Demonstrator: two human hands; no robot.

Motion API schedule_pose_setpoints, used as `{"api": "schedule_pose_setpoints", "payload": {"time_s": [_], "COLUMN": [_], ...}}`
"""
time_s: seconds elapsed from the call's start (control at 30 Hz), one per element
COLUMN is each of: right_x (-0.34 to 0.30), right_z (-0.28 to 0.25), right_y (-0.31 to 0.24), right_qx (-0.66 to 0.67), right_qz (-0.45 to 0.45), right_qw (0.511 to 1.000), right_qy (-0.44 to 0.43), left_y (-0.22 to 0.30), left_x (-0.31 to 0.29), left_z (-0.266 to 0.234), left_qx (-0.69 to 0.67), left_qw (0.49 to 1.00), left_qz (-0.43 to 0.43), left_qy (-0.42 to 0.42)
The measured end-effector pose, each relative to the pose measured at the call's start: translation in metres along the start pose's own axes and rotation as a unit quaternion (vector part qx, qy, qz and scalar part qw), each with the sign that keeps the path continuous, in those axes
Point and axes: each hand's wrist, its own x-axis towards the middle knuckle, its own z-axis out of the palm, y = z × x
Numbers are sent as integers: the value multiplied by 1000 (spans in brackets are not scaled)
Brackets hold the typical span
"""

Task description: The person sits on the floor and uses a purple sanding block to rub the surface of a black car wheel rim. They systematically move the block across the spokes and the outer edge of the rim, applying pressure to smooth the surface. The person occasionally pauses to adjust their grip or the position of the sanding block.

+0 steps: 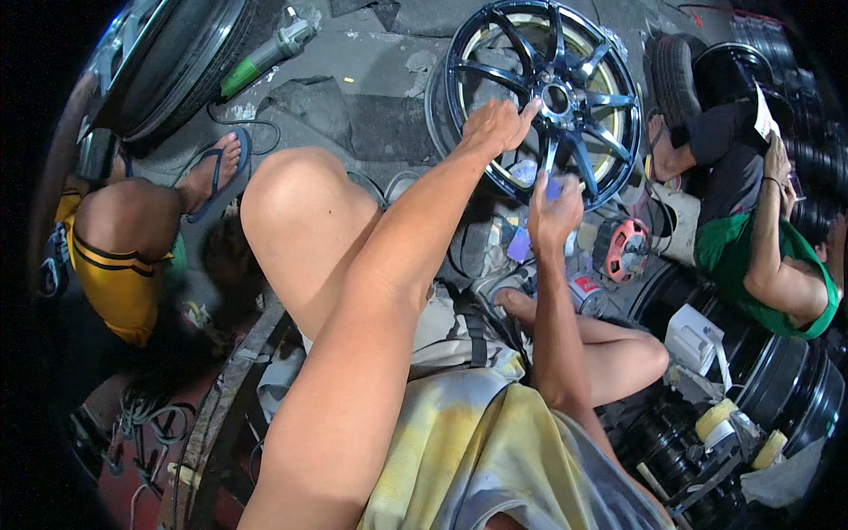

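Observation:
A dark, glossy multi-spoke alloy wheel rim (608, 100) lies in front of me, face up, with a pale inner edge. My left hand (496, 129) rests on it, its fingers curled at a spoke and one fingertip by the centre hole. Just below the hub, my right hand (558, 219) is closed around a small purple-blue piece (554, 187), held at a lower spoke. That hand is blurred, and whether the piece is a pad or abrasive paper is unclear. Another purple piece (518, 245) lies near the rim's lower edge.
A red-and-black round tool (622, 250) and a can (586, 296) stand right of my legs. A green angle grinder (265, 58) lies at upper left near a large wheel (181, 66). One person (124, 256) sits left; another, in green (746, 265), sits right among stacked rims.

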Motion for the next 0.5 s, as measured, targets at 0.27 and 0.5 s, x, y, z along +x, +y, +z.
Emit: {"api": "schedule_pose_setpoints", "payload": {"time_s": [0.27, 0.5], "right_x": [-12, -1], "right_z": [-4, 1], "right_y": [4, 2], "right_qx": [26, 1], "right_qz": [14, 7], "right_qw": [1000, 1000], "right_qy": [-11, 8], "left_y": [-2, -1], "left_x": [1, -2], "left_z": [0, 1], "left_qx": [7, 16], "left_qw": [1000, 1000], "left_qz": [-6, 6], "left_qy": [-14, -21]}}
